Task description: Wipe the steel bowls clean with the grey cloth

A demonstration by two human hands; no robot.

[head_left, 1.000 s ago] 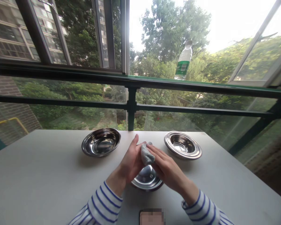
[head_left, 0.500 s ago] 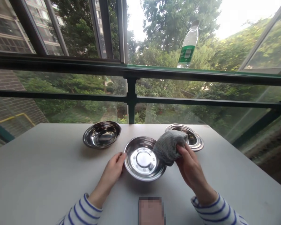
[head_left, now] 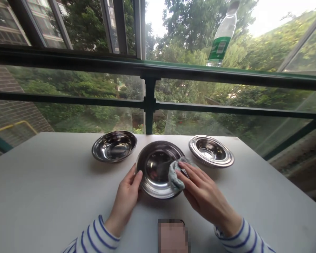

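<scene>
A steel bowl (head_left: 154, 165) sits right way up in the middle of the grey table (head_left: 42, 196). My left hand (head_left: 127, 195) grips its near-left rim with curled fingers. My right hand (head_left: 202, 193) presses a grey cloth (head_left: 175, 174) against the bowl's right inner wall, fingers laid flat over the cloth. Both sleeves are white with blue stripes.
A second steel bowl (head_left: 114, 146) stands at the back left and a flat-rimmed steel dish (head_left: 210, 150) at the back right. A blurred dark object (head_left: 173, 236) lies at the near edge. A plastic bottle (head_left: 222, 35) stands on the green railing (head_left: 173, 70) behind the table.
The middle bowl went from held between my hands, to lying bottom up, to right way up. My right hand brought the cloth down from beside the bowl into it.
</scene>
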